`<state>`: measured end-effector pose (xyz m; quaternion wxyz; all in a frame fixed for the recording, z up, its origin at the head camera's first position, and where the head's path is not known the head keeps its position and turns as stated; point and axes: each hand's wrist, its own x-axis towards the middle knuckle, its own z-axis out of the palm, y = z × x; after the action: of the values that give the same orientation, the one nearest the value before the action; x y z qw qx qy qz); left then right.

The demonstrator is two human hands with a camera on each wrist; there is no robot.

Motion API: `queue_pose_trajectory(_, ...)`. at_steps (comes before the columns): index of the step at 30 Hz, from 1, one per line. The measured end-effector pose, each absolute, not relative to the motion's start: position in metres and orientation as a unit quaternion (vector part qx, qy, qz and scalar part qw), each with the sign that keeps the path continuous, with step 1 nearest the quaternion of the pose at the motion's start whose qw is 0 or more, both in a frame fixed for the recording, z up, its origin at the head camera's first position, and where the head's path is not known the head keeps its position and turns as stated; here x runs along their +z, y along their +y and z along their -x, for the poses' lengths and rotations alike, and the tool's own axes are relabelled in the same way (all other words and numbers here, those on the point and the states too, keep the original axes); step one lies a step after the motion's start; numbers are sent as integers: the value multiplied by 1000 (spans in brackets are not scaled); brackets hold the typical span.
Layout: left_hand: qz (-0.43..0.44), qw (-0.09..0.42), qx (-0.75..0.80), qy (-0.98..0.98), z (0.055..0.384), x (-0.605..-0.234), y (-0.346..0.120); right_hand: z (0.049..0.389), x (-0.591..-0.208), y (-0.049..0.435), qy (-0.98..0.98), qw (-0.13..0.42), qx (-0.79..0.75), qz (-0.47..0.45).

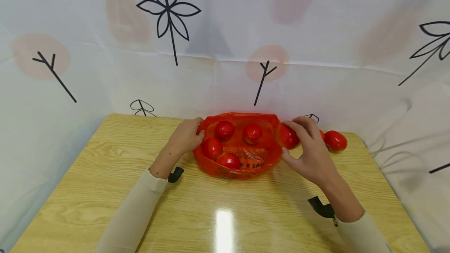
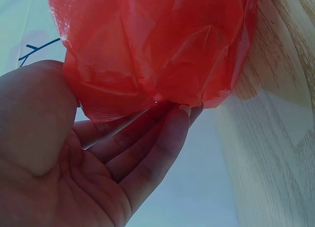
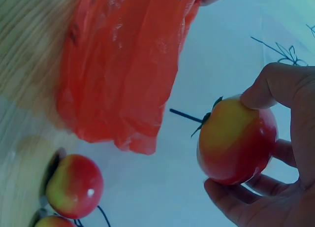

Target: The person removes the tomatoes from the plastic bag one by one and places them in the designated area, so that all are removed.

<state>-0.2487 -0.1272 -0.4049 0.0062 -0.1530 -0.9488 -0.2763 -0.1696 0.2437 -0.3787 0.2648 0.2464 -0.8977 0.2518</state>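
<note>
A red plastic bag (image 1: 270, 161) lies with its mouth spread wide, and several red tomatoes (image 1: 229, 161) are inside it. At its left rim, my left hand (image 1: 186, 136) pinches the plastic; the left wrist view shows the thumb and fingertips on the bag (image 2: 157, 49). My right hand (image 1: 313, 155) holds another tomato (image 1: 289, 136) beside the bag's right edge. In the right wrist view this tomato (image 3: 236, 141) is red and yellow with a green stem top, gripped between thumb and fingers, apart from the bag.
More tomatoes lie on the table right of the right hand, one (image 1: 335, 140) in plain sight and another partly hidden. The wooden table (image 1: 197, 214) ends against a white patterned cloth (image 1: 218, 85) behind the bag.
</note>
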Motion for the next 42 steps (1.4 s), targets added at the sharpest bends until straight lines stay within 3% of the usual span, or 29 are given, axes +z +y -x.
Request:
queue_pose_trajectory(30,145,5,-281,-949,249,-406,-128,156,-393,273,-910,262,229,-225)
queue_pose_trajectory(42,151,11,-285,-946,250,-407,-129,164,-403,284,-937,184,215,-203)
